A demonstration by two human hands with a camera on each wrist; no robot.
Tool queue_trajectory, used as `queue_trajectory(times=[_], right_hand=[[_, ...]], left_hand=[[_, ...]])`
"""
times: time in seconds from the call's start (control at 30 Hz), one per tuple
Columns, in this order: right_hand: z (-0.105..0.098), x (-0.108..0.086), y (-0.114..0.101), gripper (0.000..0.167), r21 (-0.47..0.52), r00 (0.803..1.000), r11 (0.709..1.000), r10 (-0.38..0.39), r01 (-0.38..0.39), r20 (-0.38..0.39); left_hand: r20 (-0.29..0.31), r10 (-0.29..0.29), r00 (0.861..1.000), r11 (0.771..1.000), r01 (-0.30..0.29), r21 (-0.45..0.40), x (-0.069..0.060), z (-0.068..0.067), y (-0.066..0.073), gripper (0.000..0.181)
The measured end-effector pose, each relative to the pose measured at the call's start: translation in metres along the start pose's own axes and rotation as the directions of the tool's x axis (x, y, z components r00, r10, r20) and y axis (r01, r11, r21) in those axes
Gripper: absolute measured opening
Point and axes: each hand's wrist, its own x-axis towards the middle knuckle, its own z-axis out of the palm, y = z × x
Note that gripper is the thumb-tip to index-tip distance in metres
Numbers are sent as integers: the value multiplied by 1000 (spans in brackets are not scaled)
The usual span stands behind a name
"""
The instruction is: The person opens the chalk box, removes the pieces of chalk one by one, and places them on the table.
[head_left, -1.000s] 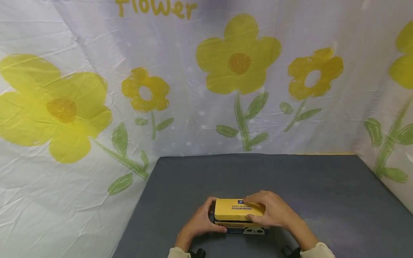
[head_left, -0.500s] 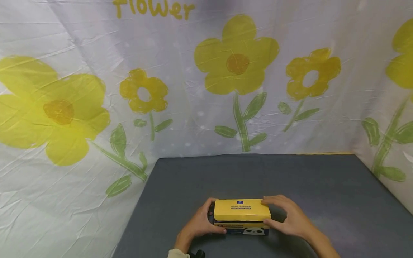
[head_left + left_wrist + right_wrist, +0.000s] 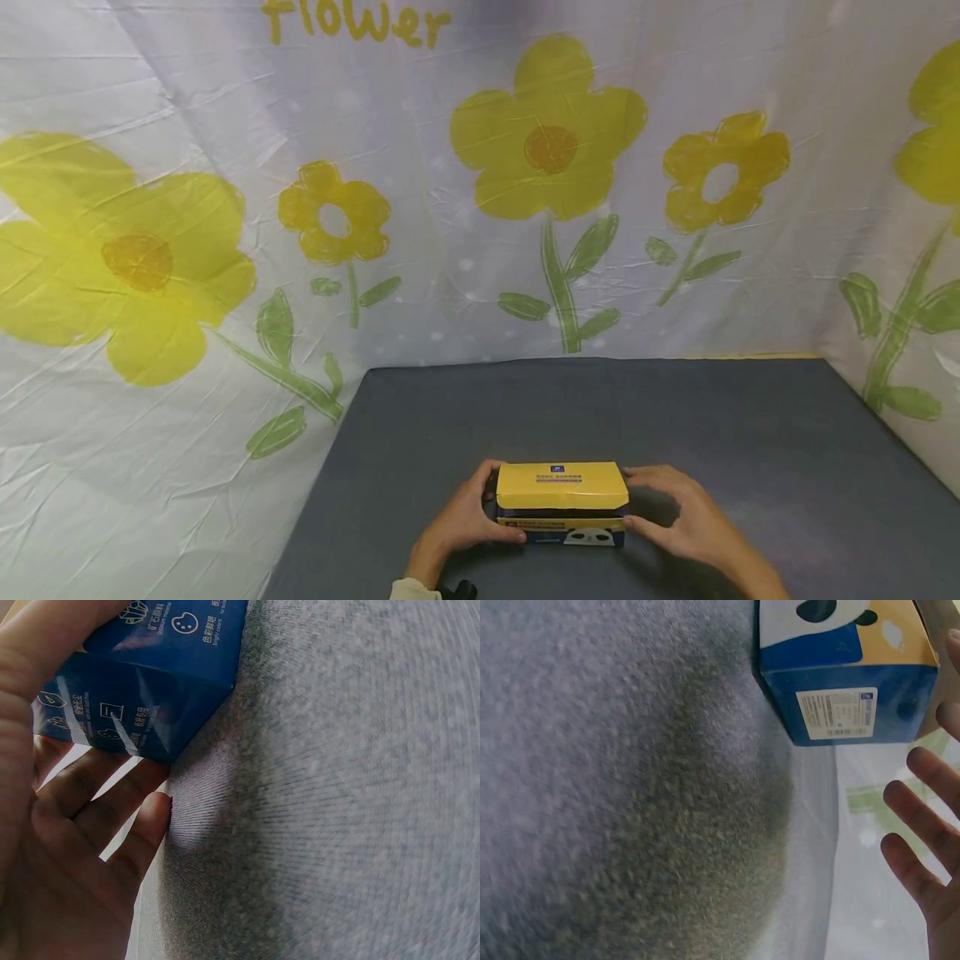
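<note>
A yellow and blue cardboard box (image 3: 562, 487) with a panda face on its front sits on the grey table. Its yellow lid lies over the top, and a dark gap shows under the lid's front edge. My left hand (image 3: 465, 512) holds the box's left end, thumb on the front and fingers around the far side. At the right end is my right hand (image 3: 693, 517), its fingers spread around the corners. In the right wrist view, those fingers (image 3: 922, 825) look apart from the blue end, which bears a white barcode label (image 3: 838, 712).
A grey cloth-like surface covers the table (image 3: 600, 408). Behind and beside it hangs a white curtain (image 3: 435, 275) printed with yellow flowers and green leaves. A dark strap piece (image 3: 465, 590) shows at my left wrist.
My right hand has slid from the lid's top to the right, off the box's right end. The gap under the lid's front edge looks wider. My left hand stays in place.
</note>
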Motion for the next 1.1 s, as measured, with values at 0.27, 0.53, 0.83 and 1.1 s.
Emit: queue_trajectory(times=[0.27,0.53,0.83,1.1], right_hand=[[6,6,1,43,34,996,996,-79,80,-44],[10,16,1,38,-15,989,995,-102,101,-105],[15,29,3,34,-69,980,989,-140,131,-144],[20,43,3,37,-74,979,989,-139,129,-150]], left_hand=[[5,-35,999,999,35,30,0,-2,0,85],[-2,-86,996,993,85,86,-2,-4,5,89],[-23,-124,992,986,125,109,-2,-2,5,112],[-8,-101,995,992,101,75,-2,-3,7,99]])
